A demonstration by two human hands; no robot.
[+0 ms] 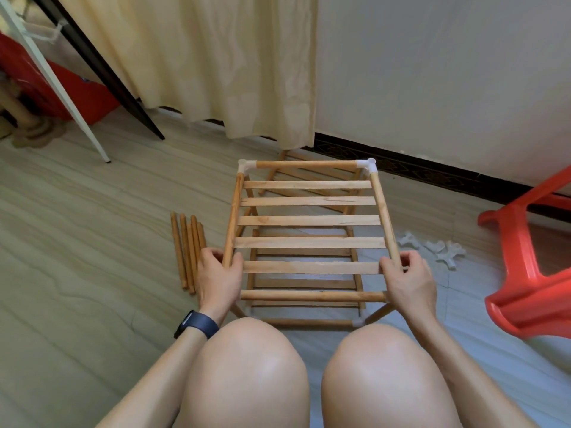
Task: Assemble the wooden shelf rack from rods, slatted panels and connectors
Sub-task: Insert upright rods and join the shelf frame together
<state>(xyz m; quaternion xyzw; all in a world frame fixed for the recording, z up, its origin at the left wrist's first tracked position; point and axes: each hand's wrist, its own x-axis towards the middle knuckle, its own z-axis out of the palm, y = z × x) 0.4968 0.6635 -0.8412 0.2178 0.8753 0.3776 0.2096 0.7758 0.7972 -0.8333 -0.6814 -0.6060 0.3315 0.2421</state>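
Note:
The wooden rack stands on the floor in front of my knees. Its top slatted panel (pixel 309 220) has several flat slats between two side rods. White plastic connectors (pixel 366 165) cap the two far corners. My left hand (pixel 217 278) grips the near end of the left side rod. My right hand (pixel 406 278) grips the near end of the right side rod. The near corners lie hidden under my hands. A lower slatted tier (pixel 304 284) shows through the gaps, with a white connector (pixel 358 322) at its near right corner.
Several loose rods (pixel 187 250) lie on the floor left of the rack. Loose white connectors (pixel 445 250) lie to its right. An overturned red plastic stool (pixel 525 261) sits far right. A cream curtain (pixel 216 63) and wall stand behind; slanted poles at left.

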